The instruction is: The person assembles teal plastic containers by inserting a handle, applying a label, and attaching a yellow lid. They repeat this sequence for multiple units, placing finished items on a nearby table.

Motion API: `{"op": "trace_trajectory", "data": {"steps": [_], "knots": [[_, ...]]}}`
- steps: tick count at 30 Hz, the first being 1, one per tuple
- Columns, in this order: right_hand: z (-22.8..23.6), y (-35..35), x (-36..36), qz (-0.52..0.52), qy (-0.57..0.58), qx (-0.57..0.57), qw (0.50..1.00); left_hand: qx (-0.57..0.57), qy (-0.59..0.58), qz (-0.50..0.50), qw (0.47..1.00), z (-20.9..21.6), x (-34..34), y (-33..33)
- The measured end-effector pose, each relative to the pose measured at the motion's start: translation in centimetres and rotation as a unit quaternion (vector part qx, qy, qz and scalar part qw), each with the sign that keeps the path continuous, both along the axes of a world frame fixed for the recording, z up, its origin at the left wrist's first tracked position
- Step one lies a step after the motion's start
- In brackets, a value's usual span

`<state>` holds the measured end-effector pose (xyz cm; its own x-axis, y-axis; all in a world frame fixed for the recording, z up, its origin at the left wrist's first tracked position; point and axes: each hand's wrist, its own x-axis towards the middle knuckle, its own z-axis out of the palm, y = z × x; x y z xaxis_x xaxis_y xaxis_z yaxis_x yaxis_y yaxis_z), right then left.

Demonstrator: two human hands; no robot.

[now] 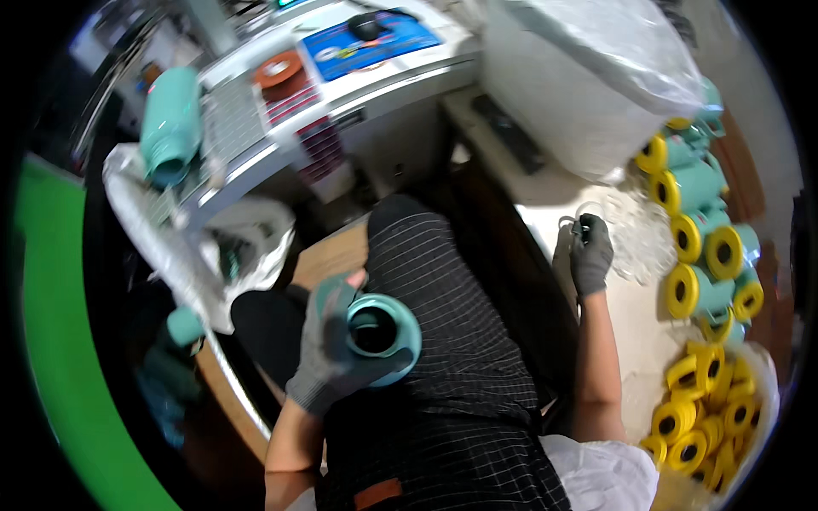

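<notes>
Gloved in gray, a worker's left hand (pixel 328 345) wraps firmly around a teal bottle (pixel 407 322), held above the lap of a dark striped apron (pixel 447 298). The bottle's open mouth faces up toward the camera, so its long axis runs roughly along the line of sight; how far it tilts is hard to tell.

Well apart from it, forward and to the right, the right hand (pixel 590 255) reaches over the left edge of a pale side bench (pixel 635 341). Its fingers curl inward with a clear ring (pixel 566 220) at their tips, though blur leaves it impossible to tell whether they pinch it. A heap of clear rings (pixel 641 238) lies just beside the right hand, which is far nearer to it than the left; from the heap, the bottle sits back and to the left, across the bench's left edge.

Along the right edge of that bench, yellow rings (pixel 703 417) fill a bag at the near corner, and teal cups (pixel 694 187) with yellow ends lie on their sides farther up. Toward the far end stands a white bin (pixel 579 94) lined with clear plastic.

Beyond the knees, a far bench (pixel 456 41) carries a brown roll of tape (pixel 281 70) and a blue mat (pixel 375 49) with a black mouse (pixel 366 26); a second teal bottle (pixel 173 115) lies at its left end.
</notes>
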<state>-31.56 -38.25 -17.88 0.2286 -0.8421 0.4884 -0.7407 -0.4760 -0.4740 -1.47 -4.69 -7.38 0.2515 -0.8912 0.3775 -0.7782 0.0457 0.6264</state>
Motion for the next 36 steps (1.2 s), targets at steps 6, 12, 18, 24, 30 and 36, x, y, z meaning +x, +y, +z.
{"op": "trace_trajectory", "data": {"steps": [6, 12, 18, 24, 30, 36], "knots": [[11.7, 14.4, 14.0, 0.532, -0.138, 0.258, 0.795, -0.095, -0.098, 0.034, 0.99, 1.1, -0.7, 1.3], [12.2, 17.5, 16.5, 0.642, -0.032, -0.037, 0.766, -0.005, -0.107, 0.043, 0.993, 1.8, -0.1, 3.2], [14.1, 20.0, 16.0, 0.64, 0.085, 0.026, 0.763, 0.003, -0.113, 0.022, 0.993, 1.4, 1.1, 4.2], [12.2, 20.4, 16.1, 0.632, 0.075, 0.06, 0.769, 0.038, -0.209, 0.018, 0.977, 3.8, 1.4, 3.8], [11.6, 21.6, 16.8, 0.605, 0.036, -0.014, 0.795, 0.162, -0.282, 0.077, 0.942, 5.6, 1.3, 3.0], [11.9, 21.6, 16.6, 0.588, 0.073, -0.017, 0.805, 0.188, -0.334, -0.011, 0.924, 9.1, 3.2, -1.2]]}}
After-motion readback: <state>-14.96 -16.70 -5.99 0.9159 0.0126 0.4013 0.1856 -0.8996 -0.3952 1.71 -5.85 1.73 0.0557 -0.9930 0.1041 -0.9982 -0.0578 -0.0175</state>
